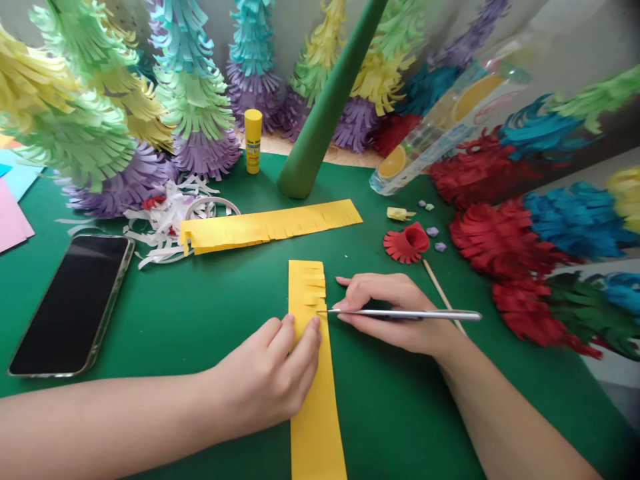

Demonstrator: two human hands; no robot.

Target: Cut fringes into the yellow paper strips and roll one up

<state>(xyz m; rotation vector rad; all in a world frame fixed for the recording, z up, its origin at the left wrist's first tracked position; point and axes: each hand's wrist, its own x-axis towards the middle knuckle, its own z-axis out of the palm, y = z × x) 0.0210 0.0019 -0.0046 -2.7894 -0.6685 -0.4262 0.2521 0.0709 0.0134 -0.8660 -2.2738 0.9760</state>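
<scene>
A yellow paper strip [315, 413] runs up from the bottom edge of the view, with several short cuts along the right edge of its upper end. My left hand [275, 367] rests on the strip, its bent fingertips pressing the paper to the table; whether they pinch anything is hidden. In my right hand [395, 310] is a slim silver craft knife [425, 314], held like a pen, its tip touching the strip near the lowest cut. Beyond the hands lies a second yellow strip [275, 225] with a fringed lower edge.
On the green table [190, 333] are a black phone [73, 307], white paper shreds [167, 217], a glue stick [253, 143], a green cone [325, 110], a red fringed roll [406, 243] and a wooden stick [440, 290]. Fringed paper trees [195, 87] stand behind. A clear package [435, 127] leans right.
</scene>
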